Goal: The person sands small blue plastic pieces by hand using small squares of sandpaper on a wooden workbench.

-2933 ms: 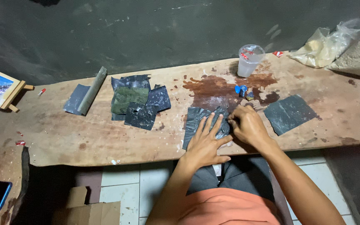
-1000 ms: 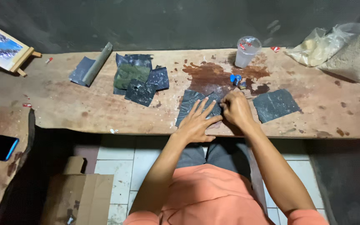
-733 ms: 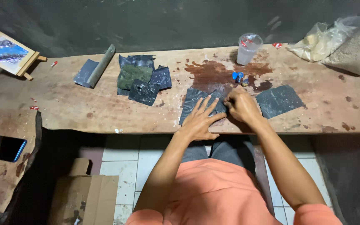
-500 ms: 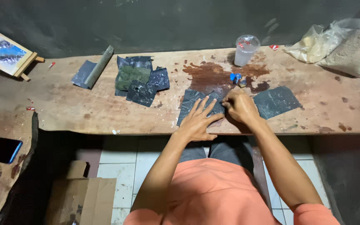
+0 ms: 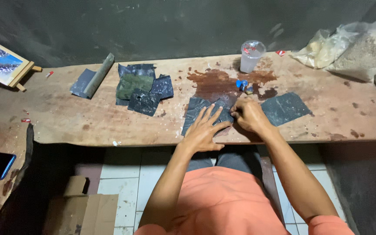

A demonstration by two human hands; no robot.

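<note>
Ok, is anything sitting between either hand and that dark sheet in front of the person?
Nothing visible. The left hand lies flat on the dark sheet, fingers spread, and the right hand is closed at the sheet's right edge, seemingly touching it.

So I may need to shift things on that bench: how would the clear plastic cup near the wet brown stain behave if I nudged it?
The clear plastic cup stands upright, taller than wide, so a push near its rim would probably tip it. It looks thin-walled, so likely light and easily slid. The wet brown stain beside it may make the wooden bench slippery there.
</note>
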